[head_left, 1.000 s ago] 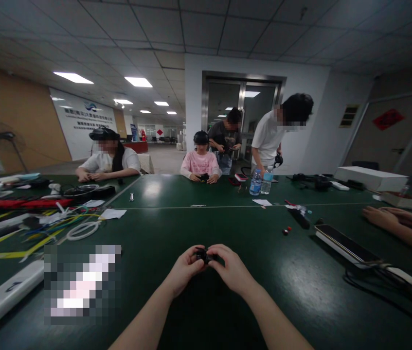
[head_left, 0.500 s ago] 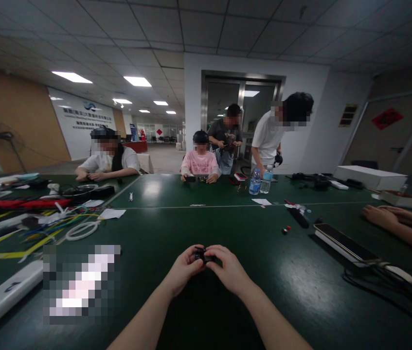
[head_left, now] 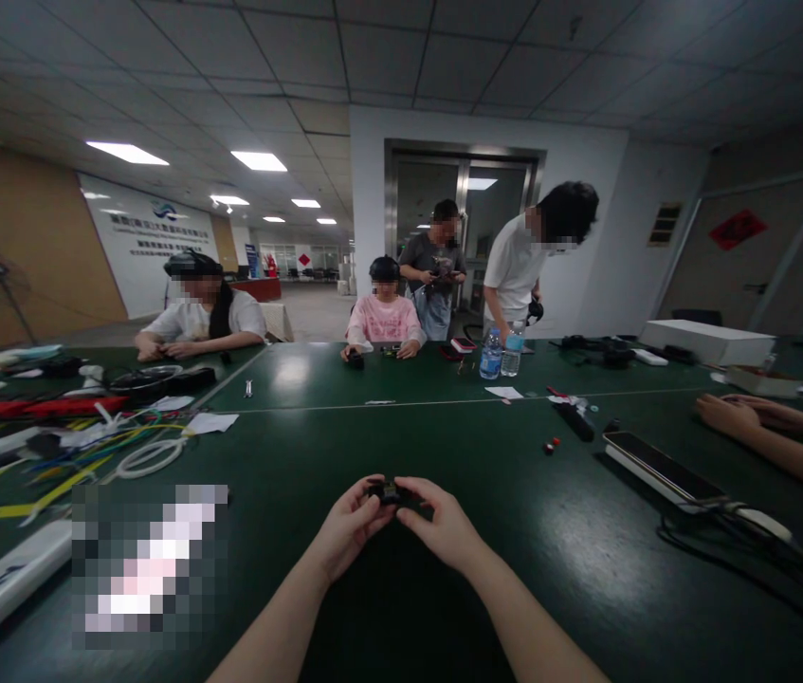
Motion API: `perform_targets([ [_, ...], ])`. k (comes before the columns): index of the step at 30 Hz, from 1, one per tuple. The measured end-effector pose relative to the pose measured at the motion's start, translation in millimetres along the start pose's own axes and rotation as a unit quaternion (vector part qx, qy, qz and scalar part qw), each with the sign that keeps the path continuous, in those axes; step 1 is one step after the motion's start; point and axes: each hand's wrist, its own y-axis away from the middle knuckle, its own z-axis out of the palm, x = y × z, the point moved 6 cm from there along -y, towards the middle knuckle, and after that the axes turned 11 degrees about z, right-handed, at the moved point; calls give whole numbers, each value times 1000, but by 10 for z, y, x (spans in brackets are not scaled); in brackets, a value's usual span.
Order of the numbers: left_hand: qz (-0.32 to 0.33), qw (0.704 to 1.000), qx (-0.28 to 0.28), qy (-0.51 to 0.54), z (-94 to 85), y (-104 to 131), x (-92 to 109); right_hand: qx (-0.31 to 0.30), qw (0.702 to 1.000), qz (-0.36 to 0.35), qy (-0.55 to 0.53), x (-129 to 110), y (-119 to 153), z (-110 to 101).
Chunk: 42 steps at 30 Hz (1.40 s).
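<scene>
Between my two hands, just above the dark green table [head_left: 287, 455], is a small black object [head_left: 390, 492]. The fingers of my left hand [head_left: 351, 525] are closed on its left side. My right hand [head_left: 446, 527] grips it from the right, thumb below and fingers above. A little yellowish green shows near the top of the object. My fingers cover much of it, and its details are too small to tell.
White cable coils [head_left: 152, 457], wires and a white power strip [head_left: 9, 588] lie at left. On the right are a phone-like device [head_left: 664, 470] with cables and another person's hands [head_left: 728, 417]. Two bottles [head_left: 513, 351] stand farther back, near several people.
The black object has turned slightly between my hands, and my left fingers have shifted on it. The whole view has moved a little, so the surroundings appear farther left.
</scene>
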Motion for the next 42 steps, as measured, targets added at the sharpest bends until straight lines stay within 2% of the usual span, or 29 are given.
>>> perform_targets([
  [7, 3, 1000, -22, 11, 18, 8, -6, 10, 999, -16, 27, -10, 1, 21],
  [13, -11, 1000, -11, 4, 16, 12, -15, -2, 998, -17, 58, -43, 13, 20],
  [19, -15, 1000, -2, 21, 44, 32, 9, 5, 999, -32, 38, -49, 2, 15],
  [26, -4, 1000, 7, 0, -3, 10, -8, 19, 999, -45, 13, 14, -7, 39],
  [34, 0, 1000, 8, 3, 8, 11, 21, 37, 994, 69, -80, 205, -75, -1],
  [42, 18, 1000, 7, -13, -9, 9, 34, 39, 991, 74, -105, 242, -91, 11],
])
